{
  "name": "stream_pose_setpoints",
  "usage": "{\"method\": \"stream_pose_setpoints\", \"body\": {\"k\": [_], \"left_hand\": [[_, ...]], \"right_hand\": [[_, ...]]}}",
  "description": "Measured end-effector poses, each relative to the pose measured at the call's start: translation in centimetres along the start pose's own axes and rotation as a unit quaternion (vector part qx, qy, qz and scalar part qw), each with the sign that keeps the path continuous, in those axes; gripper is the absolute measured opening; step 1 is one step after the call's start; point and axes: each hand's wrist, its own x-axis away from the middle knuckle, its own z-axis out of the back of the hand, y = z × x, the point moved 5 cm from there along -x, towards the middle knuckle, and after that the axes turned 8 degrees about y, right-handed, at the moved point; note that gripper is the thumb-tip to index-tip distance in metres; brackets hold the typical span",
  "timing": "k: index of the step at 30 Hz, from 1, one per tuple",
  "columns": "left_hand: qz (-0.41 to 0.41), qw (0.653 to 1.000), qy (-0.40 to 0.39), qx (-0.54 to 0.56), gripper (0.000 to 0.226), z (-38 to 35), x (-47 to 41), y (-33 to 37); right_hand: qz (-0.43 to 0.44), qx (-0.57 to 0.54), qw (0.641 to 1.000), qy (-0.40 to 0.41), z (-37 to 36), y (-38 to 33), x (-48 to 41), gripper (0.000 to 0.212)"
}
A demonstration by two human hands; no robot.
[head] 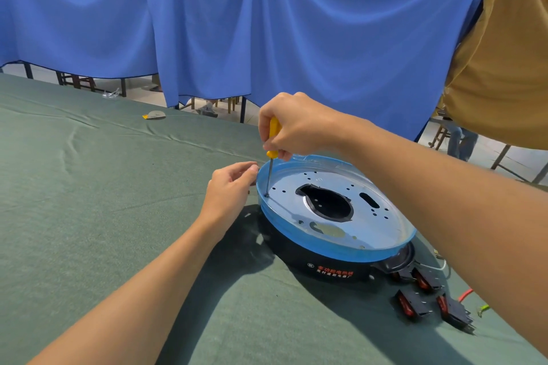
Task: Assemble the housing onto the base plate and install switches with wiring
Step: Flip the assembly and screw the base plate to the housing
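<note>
**Both forearms reach in; screwdriver (272, 139) upright on the base plate (385, 216)**

Your forearms cross the green cloth (89, 201) from the near edge and meet at the far left side of the work.

Your right hand (293, 127) is wrapped in a fist round the yellow handle of the screwdriver. You hold the tool close to vertical, with its thin shaft pointing down. The tip sits on a small dark spot just inside the left rim of the base plate.

Your left hand (229, 192) lies just beside that rim with the fingers curled and the fingertips up against the blue edge. I cannot tell whether they pinch anything.

The base plate is a round metal disc with blue film round its rim and a large irregular opening in the middle. It lies flat on top of the black housing (335, 267), which stands on the cloth in front of you, slightly to your right. Printed lettering on the housing faces you.

Four black switches (412, 305) with red rockers lie loose on the cloth on the near right side of the housing. A white wire (436, 268) and a red wire (465, 295) lie near them.

A blue curtain (237, 24) hangs behind the table.
</note>
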Motion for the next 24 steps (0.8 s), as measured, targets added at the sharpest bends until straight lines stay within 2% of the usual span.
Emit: {"method": "stream_pose_setpoints", "body": {"k": [5,9,11,13,16,19,22,24], "left_hand": [[0.027,0.999,-0.037,-0.009,0.036,-0.7,0.3,-0.4],[0.034,0.998,-0.042,-0.006,0.040,-0.6,0.4,-0.6],[0.035,0.998,-0.042,-0.011,0.040,-0.6,0.5,-0.5],[0.033,0.998,-0.042,-0.018,0.042,-0.7,0.4,-0.5],[0.038,0.998,-0.041,-0.022,0.050,-0.7,0.5,-0.6],[0.038,0.998,-0.035,-0.030,0.047,-0.6,0.5,-0.7],[0.039,0.998,-0.038,-0.033,0.044,-0.6,0.6,-0.7],[0.044,0.998,-0.040,-0.035,0.045,-0.7,0.6,-0.8]], "right_hand": [[0.005,0.026,0.997,-0.066,0.6,-0.4,-0.4,0.013],[-0.010,-0.043,0.992,-0.122,0.9,-0.6,-0.2,0.015],[-0.022,-0.031,0.992,-0.120,0.9,-0.4,-0.1,0.010],[-0.022,0.033,0.995,-0.095,0.8,-0.2,-0.3,0.006],[-0.034,0.091,0.994,-0.054,0.4,0.0,-0.5,0.029],[-0.054,0.098,0.993,-0.040,-0.1,0.1,-0.8,0.037],[-0.072,0.095,0.990,-0.077,0.1,-0.2,-1.0,0.040],[-0.082,0.061,0.988,-0.112,0.4,-0.4,-0.8,0.026]]}}
